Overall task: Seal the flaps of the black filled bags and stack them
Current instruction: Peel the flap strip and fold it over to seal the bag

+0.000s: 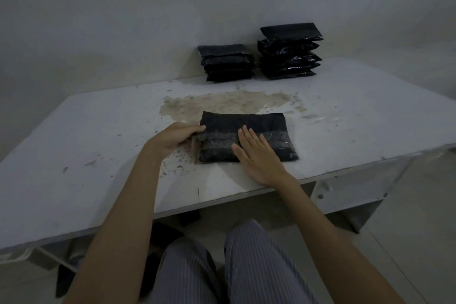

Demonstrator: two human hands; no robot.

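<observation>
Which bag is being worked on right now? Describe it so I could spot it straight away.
On the white table, two stacks of black bags stand at the far edge by the wall. The bag being sealed lies alone near the front, beside a brownish stain. Only it has a clear tape strip across and both hands on it.

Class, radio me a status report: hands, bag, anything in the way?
Left hand grips bag's left edge. Right hand flat, pressing the black bag on table. Two stacks behind; nothing between.

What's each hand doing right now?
Left hand: grips the left edge of the bag.
Right hand: open, flat, pressing on the bag.
</observation>
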